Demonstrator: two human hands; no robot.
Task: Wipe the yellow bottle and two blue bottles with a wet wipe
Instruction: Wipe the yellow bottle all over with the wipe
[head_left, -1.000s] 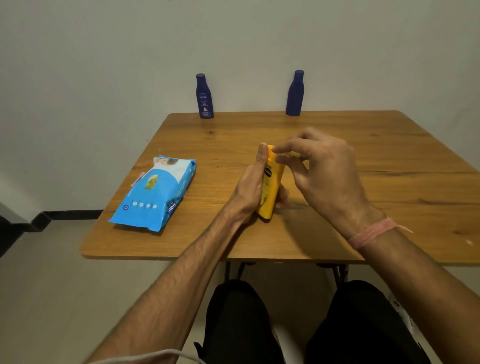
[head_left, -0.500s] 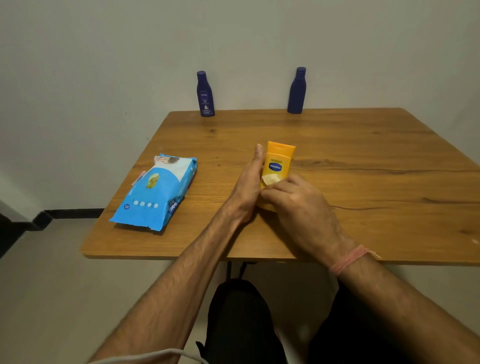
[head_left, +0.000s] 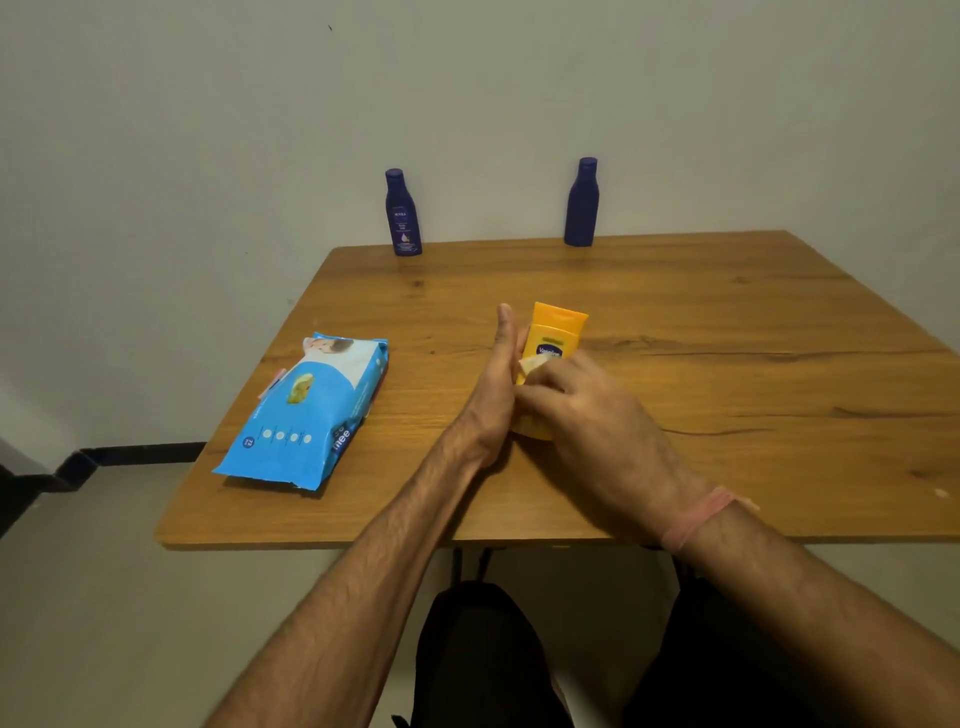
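You're on step 1: left hand (head_left: 493, 395) steadies the yellow bottle (head_left: 555, 338) mid-table, right hand (head_left: 582, 410) pinches the wipe (head_left: 530, 367) against its label; next, finish it, then reach for the 2 blue bottles (head_left: 402, 213) at the far edge.

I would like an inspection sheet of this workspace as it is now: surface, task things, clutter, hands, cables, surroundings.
Surface: wooden table, mostly bare, dark grain lines on the right part.
Job's things: yellow bottle near the middle, cap end away from the person; wet wipe pressed on its front; two blue bottles upright at the far edge, the left blue bottle showing its label, the right blue bottle not.
Clutter: blue wipes pack lying flat on the left.
Hands: left hand steadies the bottle's side; right hand holds the wipe on it.
Cables: nothing seen.
Surroundings: plain wall, pale floor, dark skirting lower left.
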